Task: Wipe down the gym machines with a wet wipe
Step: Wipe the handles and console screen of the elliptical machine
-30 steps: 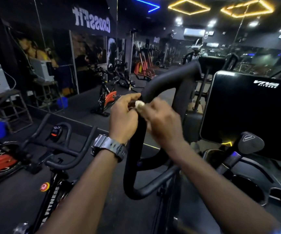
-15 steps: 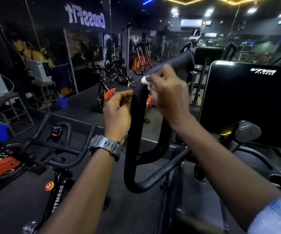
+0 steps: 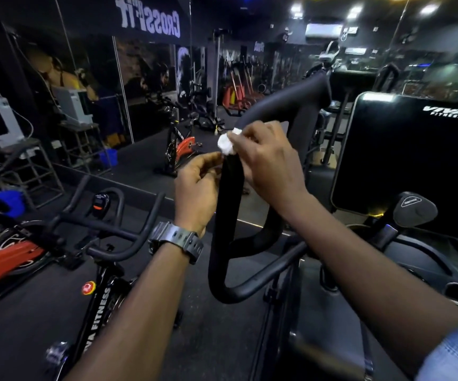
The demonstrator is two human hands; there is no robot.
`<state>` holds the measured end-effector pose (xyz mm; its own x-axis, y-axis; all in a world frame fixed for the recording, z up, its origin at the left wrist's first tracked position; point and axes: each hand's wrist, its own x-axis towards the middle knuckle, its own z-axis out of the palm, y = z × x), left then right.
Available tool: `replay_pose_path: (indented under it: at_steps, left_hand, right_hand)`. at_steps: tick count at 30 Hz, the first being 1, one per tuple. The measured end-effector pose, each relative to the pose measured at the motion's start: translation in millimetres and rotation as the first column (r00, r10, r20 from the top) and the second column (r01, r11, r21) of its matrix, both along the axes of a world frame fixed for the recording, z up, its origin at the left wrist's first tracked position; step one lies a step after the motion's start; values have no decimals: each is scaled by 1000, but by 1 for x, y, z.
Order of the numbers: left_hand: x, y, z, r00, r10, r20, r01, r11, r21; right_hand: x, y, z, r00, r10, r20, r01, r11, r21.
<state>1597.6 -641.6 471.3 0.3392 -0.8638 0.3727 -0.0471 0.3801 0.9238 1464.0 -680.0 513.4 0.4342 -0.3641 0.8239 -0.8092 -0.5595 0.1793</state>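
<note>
Two hands work one looped black padded handle (image 3: 226, 204). The right hand (image 3: 269, 158) pinches one crumpled white wet wipe (image 3: 226, 143) against the handle's upper left side; the left hand (image 3: 197, 188), fingers curled, touches the handle just below it, wearing a grey ribbed watch (image 3: 177, 239). The glossy black console (image 3: 403, 160) at right reads "VIVA FITNESS", as does the near-left bike frame (image 3: 98, 323). A mirrored "CROSSFIT" sign (image 3: 148, 19) hangs far left.

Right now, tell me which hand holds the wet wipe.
The right hand pinches the white wet wipe against the black handlebar; the watch-wearing left hand has none.
</note>
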Motion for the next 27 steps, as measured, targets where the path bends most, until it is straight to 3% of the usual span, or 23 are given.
replay_pose_path:
  at_steps: [3,5,7,12,17,20,22,24,27]
  left_hand:
    - [2,3,1,999,-6,-31,6,1000,0]
    - [2,4,-2,998,-17,-55,19,1000,22]
    - [1,5,-6,998,-29,-55,31,999,31]
    - [1,3,-16,998,15,-63,-13,999,43]
    - [4,5,-43,997,41,-73,-29,987,159]
    - [4,10,-58,995,35,-91,-14,976,219]
    - [5,10,-63,996,44,-72,-27,974,226]
    - [6,10,-66,996,55,-75,-37,975,219]
    - [6,9,-70,997,40,-63,-26,977,211]
  right_hand:
    - [0,14,-42,993,45,-113,-35,996,87]
    - [-2,28,-71,955,113,-274,-76,987,141]
    - [-5,26,-62,925,141,-353,-81,981,179]
    - [0,-1,11,996,-42,-80,43,999,15]
    - [0,40,-103,925,188,-331,-119,969,217]
    - [-1,36,-104,885,242,-397,-137,952,275]
    - [1,24,-65,929,148,-340,-95,981,167]
    - [0,12,-39,984,48,-169,-32,994,100]
    - [1,30,-74,986,68,-151,-42,985,165]
